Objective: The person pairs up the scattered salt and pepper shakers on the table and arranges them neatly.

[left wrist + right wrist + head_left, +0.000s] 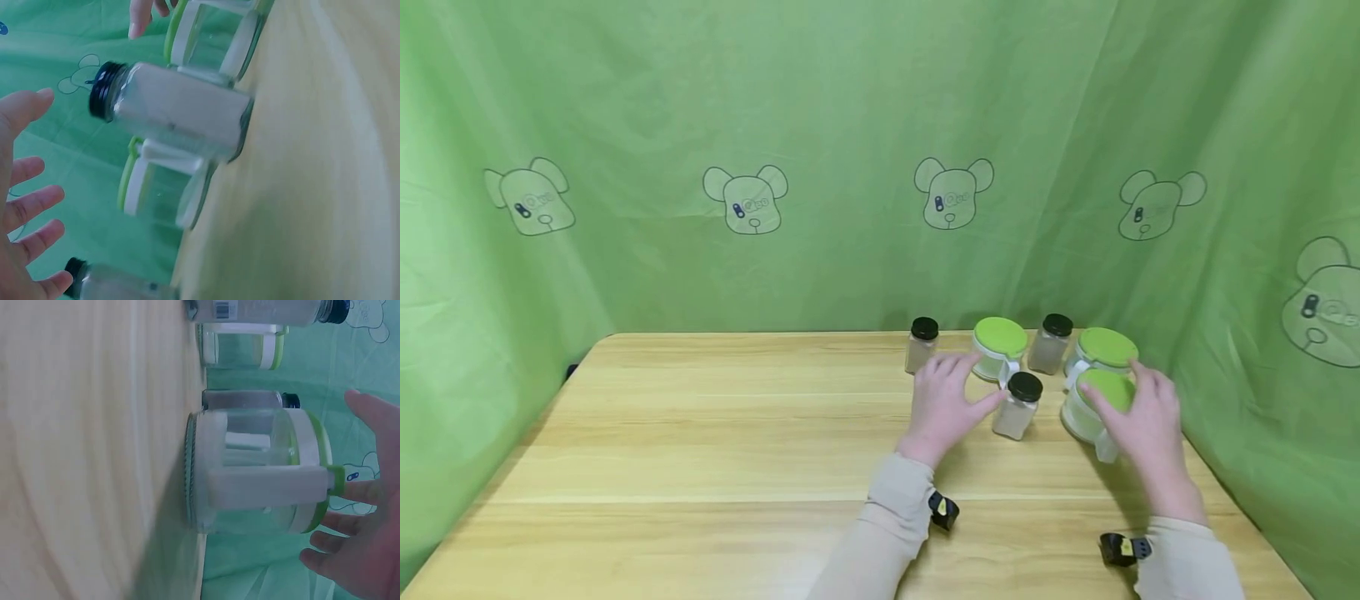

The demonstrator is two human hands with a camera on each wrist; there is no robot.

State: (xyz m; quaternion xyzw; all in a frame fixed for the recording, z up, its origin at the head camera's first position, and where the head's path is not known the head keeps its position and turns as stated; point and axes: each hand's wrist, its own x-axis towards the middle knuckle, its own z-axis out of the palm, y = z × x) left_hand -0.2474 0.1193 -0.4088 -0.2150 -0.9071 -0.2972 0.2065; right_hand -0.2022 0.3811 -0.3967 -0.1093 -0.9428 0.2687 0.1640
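Observation:
My left hand (942, 402) hovers with fingers and thumb spread, just left of a square glass jar (1014, 419) with a black lid and pale contents. In the left wrist view a gap shows between that hand (25, 206) and the jar (178, 109). On the right, my right hand (1150, 421) is spread around the top of the front glass canister (1081, 419), which has a green lid and white handle (269, 486). In the right wrist view its fingers (337, 542) are close to the green lid; I cannot tell whether they touch it.
Behind stand two more green-lidded canisters, one in the middle (992, 364) and one at right (1105, 346). Two other black-lidded jars stand at the back, one left (921, 350) and one right (1047, 350). A green curtain (850, 275) borders the wooden table (700, 433).

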